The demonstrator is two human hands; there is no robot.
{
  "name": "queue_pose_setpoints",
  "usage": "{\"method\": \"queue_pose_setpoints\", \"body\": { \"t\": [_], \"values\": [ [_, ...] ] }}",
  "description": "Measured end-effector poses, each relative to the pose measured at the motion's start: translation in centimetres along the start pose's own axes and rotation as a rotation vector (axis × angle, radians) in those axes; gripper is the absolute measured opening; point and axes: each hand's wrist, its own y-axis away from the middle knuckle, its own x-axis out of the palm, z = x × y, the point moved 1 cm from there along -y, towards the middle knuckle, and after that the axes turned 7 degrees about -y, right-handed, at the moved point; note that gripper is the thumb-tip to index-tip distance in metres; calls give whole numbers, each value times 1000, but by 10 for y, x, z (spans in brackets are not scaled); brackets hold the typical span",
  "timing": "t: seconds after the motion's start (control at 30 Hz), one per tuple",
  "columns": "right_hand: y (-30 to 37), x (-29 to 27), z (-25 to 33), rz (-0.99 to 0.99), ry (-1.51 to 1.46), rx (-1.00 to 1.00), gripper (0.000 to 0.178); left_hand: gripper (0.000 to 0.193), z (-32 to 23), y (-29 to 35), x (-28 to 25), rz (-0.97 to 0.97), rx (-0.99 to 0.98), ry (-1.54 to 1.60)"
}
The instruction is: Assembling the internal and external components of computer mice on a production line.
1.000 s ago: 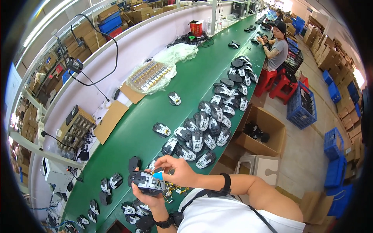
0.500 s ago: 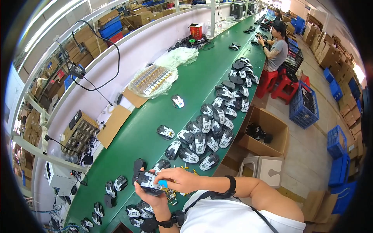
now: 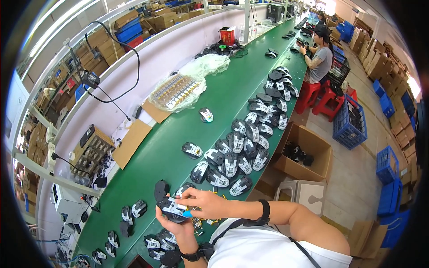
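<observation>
My left hand [image 3: 178, 228] is closed around a half-built computer mouse [image 3: 172, 206], black with a pale grey inner face turned up. Over that face lies my right hand [image 3: 206, 204], fingertips and thumb on the mouse, a blue cover [image 3: 187, 214] on one digit. Whether a small part sits under those fingertips, I cannot tell. A black piece [image 3: 161, 190] shows just beyond the mouse. Partly hidden below my right wrist are small yellow and silver parts [image 3: 199, 228]. Several similar mice [image 3: 165, 241] lie beside my left forearm.
A long heap of mouse shells [image 3: 237, 143] runs along the right side of the green bench [image 3: 165, 156]. Bagged small parts [image 3: 176, 91] rest on cardboard at the back. Right of the bench stand an open carton [image 3: 308, 167] and a stool [image 3: 308, 194]. A co-worker [image 3: 321, 58] sits farther along.
My right fingers have shifted on the mouse, and the blue-covered digit has turned lower, near its edge. My left hand keeps hold of the mouse, which is slightly farther right.
</observation>
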Motion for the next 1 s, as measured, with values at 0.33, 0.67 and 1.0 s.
{"method": "queue_pose_setpoints", "body": {
  "t": [0.33,0.67,1.0],
  "values": [
    [6,-3,-3,-102,190,-291,41,55,0,-3,1,30,-90,28],
    [10,-5,2,30,210,-362,42,58,-4,-4,-5,41,-161,10],
    [23,-5,4,7,190,-301,39,57,1,3,0,55,-141,-25]
  ]
}}
